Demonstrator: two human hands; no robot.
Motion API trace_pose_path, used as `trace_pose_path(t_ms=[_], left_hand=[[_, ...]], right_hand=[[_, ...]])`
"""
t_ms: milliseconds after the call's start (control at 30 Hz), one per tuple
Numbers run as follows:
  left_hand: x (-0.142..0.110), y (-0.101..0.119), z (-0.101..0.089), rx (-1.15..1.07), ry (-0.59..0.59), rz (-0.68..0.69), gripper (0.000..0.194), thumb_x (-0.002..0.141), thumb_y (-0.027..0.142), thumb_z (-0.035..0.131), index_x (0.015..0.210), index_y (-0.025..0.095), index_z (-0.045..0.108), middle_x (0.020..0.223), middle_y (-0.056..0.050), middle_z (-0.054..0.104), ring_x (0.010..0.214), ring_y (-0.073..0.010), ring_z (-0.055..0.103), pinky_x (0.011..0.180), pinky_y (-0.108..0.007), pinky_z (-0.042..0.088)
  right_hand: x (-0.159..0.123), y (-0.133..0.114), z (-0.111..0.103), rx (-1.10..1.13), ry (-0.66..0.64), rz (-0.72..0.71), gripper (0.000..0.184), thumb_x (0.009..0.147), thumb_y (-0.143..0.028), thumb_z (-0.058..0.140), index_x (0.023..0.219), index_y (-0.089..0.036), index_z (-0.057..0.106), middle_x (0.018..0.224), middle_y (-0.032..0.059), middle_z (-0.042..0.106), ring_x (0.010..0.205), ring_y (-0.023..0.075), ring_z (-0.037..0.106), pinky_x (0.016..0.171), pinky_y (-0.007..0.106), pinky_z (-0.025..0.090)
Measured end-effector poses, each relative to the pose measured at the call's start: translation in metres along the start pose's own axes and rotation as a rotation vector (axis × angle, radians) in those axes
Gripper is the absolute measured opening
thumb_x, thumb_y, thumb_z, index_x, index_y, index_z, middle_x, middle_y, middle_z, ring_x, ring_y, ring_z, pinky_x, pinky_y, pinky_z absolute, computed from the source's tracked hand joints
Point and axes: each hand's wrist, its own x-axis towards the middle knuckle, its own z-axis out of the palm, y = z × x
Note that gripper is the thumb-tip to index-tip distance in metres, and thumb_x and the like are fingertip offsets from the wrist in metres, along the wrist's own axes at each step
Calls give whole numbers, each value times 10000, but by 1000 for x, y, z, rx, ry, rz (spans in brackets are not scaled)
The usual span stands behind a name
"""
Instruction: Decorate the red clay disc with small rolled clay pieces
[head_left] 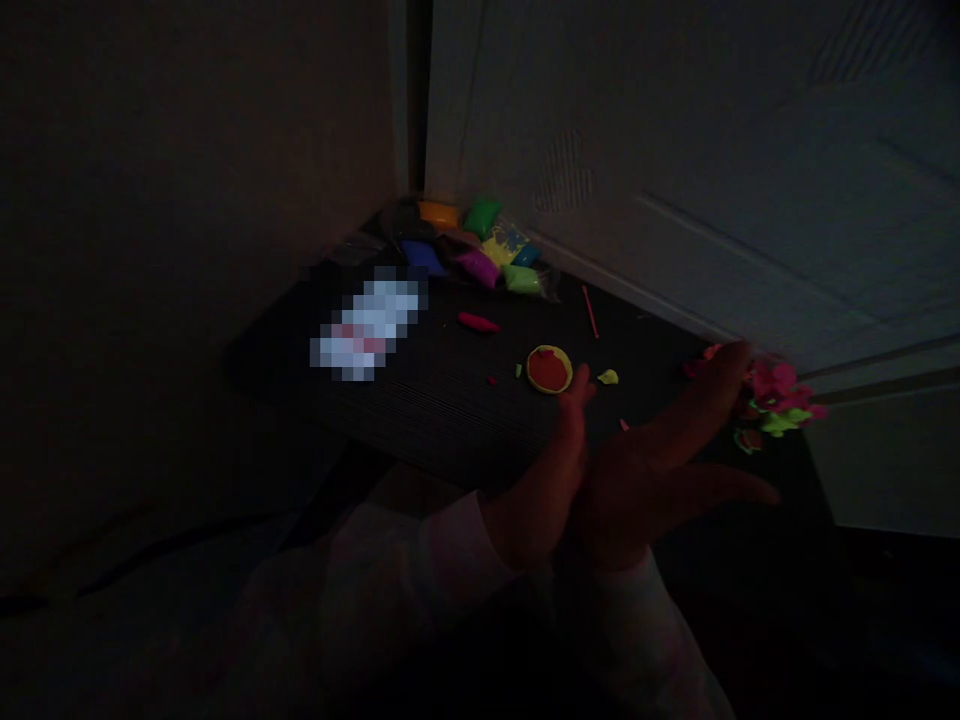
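Observation:
Palm to palm above the front of a dark table [420, 400], my two hands meet in dim light. My left hand [544, 480] is upright with its fingers stretched out, pressed against the heel of my right hand [667, 475]. The right one lies open, its thumb and fingers spread to the right. Whether anything sits between the palms is hidden. Just beyond my left fingertips lies a small round clay piece [550, 370], red-orange inside a yellow rim. A yellow clay scrap [608, 377] rests to its right.
Packets of coloured clay [480, 262] are heaped at the back corner by the walls. A blurred-out bright rectangle [367, 325] lies left, near a red clay piece [478, 323]. A thin pink stick [590, 312] lies behind; pink and green clay shapes [780, 395] cluster right.

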Motion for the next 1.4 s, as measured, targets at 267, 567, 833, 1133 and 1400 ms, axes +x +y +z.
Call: trace_pose_path(t_ms=[267,567,833,1133,1400], left_hand=[[1,-6,-2,10,10,-9,498,888,374,101,1350,189,133,1430,36,142,1307,-130,51,1056,-250,65],[-3,-4,-2,96,-25,-7,531,880,426,88,1354,187,95,1441,39,84,1308,-116,24,1060,-238,64],[-4,-7,-1,69,-56,-22,552,877,438,102,1357,170,49,1440,-16,95,1309,-121,25,1061,-272,33],[-4,-11,-4,112,-36,59,528,882,422,114,1355,187,99,1437,24,104,1309,-120,26,1058,-249,47],[-4,-3,-2,27,-67,4,522,889,402,90,1352,161,76,1441,6,85,1304,-78,16,1051,-222,71]], right_hand=[[3,2,0,11,18,-21,588,841,-204,-136,1312,-135,210,1392,66,224,1300,162,109,1041,499,5],[1,-15,2,187,74,-63,650,817,-243,-204,1304,-186,223,1391,21,212,1304,160,75,1046,508,11],[6,-24,6,230,184,-139,662,826,-209,-182,1271,-221,308,1318,-9,337,1288,154,161,1059,476,83],[0,-20,1,89,94,-99,623,844,-380,-114,1306,-155,239,1370,49,271,1296,202,128,1051,498,48],[-2,-9,2,67,119,-164,687,810,-528,-28,1305,-148,261,1363,88,279,1289,212,156,1046,472,50]])
